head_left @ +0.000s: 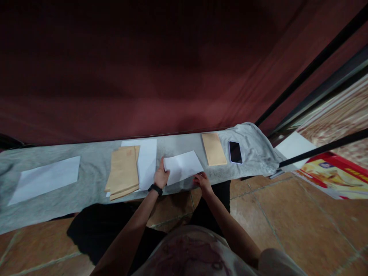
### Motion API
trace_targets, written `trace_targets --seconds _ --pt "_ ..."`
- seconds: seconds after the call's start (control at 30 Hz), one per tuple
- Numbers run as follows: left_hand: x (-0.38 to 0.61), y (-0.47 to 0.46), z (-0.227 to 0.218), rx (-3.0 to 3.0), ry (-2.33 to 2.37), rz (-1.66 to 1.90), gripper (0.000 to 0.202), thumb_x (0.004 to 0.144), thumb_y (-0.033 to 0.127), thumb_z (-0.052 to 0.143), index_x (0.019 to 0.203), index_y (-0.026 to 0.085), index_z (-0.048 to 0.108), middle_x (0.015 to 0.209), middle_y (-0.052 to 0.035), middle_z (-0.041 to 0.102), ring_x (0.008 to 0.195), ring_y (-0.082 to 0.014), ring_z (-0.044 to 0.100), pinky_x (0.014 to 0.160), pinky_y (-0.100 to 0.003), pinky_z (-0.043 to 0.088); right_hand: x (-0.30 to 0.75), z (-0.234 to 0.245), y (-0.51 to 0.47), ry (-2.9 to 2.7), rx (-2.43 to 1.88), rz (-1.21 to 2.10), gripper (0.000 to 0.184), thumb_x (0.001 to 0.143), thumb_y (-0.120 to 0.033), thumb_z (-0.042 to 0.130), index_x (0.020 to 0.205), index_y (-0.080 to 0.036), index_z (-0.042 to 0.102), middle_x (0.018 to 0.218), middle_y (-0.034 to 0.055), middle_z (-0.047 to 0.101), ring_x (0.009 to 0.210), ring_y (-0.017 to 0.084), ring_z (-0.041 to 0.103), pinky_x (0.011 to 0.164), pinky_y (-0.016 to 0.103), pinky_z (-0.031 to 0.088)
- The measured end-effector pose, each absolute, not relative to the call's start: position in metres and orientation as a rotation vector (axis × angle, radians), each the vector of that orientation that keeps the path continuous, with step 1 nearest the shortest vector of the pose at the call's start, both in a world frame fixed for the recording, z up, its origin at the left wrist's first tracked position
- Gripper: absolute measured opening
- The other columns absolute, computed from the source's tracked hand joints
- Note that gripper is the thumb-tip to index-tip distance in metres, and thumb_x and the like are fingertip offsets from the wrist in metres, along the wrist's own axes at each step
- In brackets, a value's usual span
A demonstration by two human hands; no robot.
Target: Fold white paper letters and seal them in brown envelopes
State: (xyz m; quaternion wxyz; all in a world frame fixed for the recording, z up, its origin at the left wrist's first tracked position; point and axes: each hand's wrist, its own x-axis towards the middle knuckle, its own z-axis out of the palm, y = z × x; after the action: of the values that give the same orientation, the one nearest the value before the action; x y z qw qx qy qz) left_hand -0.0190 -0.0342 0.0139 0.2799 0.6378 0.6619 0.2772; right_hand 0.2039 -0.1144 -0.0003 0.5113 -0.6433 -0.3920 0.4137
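Observation:
Between my two hands is a white sheet of paper [184, 166], lying at a slight tilt above the grey cloth. My left hand [161, 175] grips its left edge, thumb on top. At the sheet's lower right corner, my right hand [202, 181] pinches the edge with curled fingers. Left of my left hand lie several white sheets [148, 161], partly covered by a stack of brown envelopes [124, 170]. A single brown envelope [214, 149] rests flat to the right of the held sheet.
The grey cloth [92, 168] covers a long narrow bench against a dark red wall [129, 96]. A phone [235, 152] lies toward its right end, another white sheet [47, 178] at the left. A red and yellow box [336, 174] stands right, near dark metal bars [324, 147].

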Motion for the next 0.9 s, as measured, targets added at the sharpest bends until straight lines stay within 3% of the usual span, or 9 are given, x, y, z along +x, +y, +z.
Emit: trace_targets --seconds 0.17,0.27,0.43,0.57,0.7,0.9 --pt "-0.023 -0.022 0.015 1.79 1.77 0.66 0.075 0.081 0.015 0.054 0.154 0.015 0.038 0.13 -0.012 0.066 0.109 -0.0262 0.069 0.101 -0.039 0.055 0.212 0.003 -0.128 -1.188 -1.765 0.547 0.056 0.094 -0.035 0.045 0.145 -0.013 0.045 0.108 0.014 0.063 0.092 0.024 0.063 0.085 0.041 0.056" --pt "-0.018 -0.023 0.014 1.886 1.86 0.645 0.069 0.083 0.014 0.053 0.151 0.015 0.043 0.14 -0.0147 0.059 0.119 -0.028 0.064 0.107 -0.043 0.051 0.205 0.008 -0.118 -1.516 -1.752 0.336 0.051 0.098 -0.029 0.04 0.145 -0.011 0.046 0.121 0.0192 0.06 0.114 0.028 0.059 0.1 0.045 0.05" --pt "0.005 -0.047 0.01 2.237 1.771 0.648 0.054 0.097 0.022 0.042 0.15 0.015 0.044 0.162 -0.0155 0.036 0.149 -0.0292 0.035 0.121 -0.048 0.035 0.179 0.002 -0.093 -1.947 -1.697 0.21 0.048 0.102 -0.025 0.039 0.148 -0.013 0.047 0.155 0.017 0.044 0.145 0.03 0.037 0.116 0.048 0.036" --pt "0.027 -0.076 -0.001 2.331 1.64 0.445 0.052 0.1 0.022 0.033 0.151 0.017 0.043 0.163 -0.0117 0.037 0.153 -0.0243 0.028 0.124 -0.047 0.028 0.17 -0.01 -0.083 -2.096 -1.746 0.209 0.049 0.106 -0.029 0.034 0.151 -0.016 0.045 0.16 0.013 0.041 0.149 0.026 0.035 0.12 0.047 0.029" --pt "0.024 -0.087 -0.008 2.458 1.61 0.281 0.057 0.102 0.034 0.035 0.154 0.013 0.037 0.163 -0.0144 0.035 0.154 -0.0255 0.025 0.126 -0.048 0.023 0.18 -0.02 -0.082 -2.116 -1.787 0.088 0.051 0.105 -0.035 0.04 0.153 -0.016 0.043 0.159 0.0141 0.042 0.147 0.028 0.037 0.121 0.048 0.026" --pt "-0.005 -0.081 -0.009 2.629 1.561 0.165 0.055 0.102 0.035 0.038 0.152 0.013 0.042 0.16 -0.0143 0.039 0.151 -0.0253 0.033 0.123 -0.045 0.033 0.203 -0.029 -0.089 -2.022 -1.834 -0.099 0.056 0.104 -0.036 0.042 0.153 -0.009 0.042 0.156 0.0193 0.045 0.144 0.03 0.042 0.119 0.047 0.028"
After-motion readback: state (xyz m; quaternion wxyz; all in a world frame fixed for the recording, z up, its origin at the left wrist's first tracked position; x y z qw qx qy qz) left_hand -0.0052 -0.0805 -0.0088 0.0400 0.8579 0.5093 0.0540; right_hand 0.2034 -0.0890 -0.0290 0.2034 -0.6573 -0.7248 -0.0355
